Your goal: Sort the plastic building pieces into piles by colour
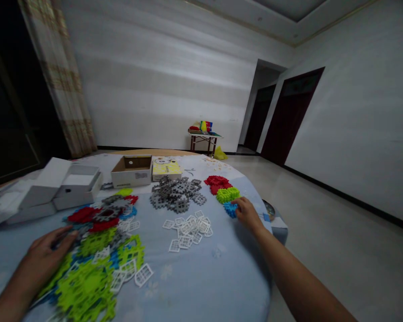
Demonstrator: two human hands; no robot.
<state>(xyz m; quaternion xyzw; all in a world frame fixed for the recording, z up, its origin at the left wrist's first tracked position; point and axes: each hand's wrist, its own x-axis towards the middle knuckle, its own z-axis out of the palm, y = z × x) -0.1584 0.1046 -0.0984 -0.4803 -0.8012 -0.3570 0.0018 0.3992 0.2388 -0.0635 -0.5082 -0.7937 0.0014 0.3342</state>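
My left hand (pixel 43 257) is at the left edge of a mixed pile of flat plastic building pieces, fingers and thumb curled together over it. Motion blur hides what they pinch. Nearby in that pile lie lime green pieces (pixel 87 284), red pieces (pixel 83 215) and grey pieces (pixel 107 213). At the table's right side, my right hand (pixel 248 214) has its fingertips closed on a small stack of blue toothed pieces (pixel 230 209). Just behind that stack sit a lime green stack (pixel 227 194) and red stacks (pixel 218 182).
A grey heap (pixel 177 194) and white lattice pieces (pixel 190 230) lie mid-table on the blue tablecloth (pixel 195 281). Behind them stand an open box (pixel 132 178) and a yellow box (pixel 167 169). White boxes (pixel 77 190) stand left. A stool (pixel 279 228) is beside the right edge.
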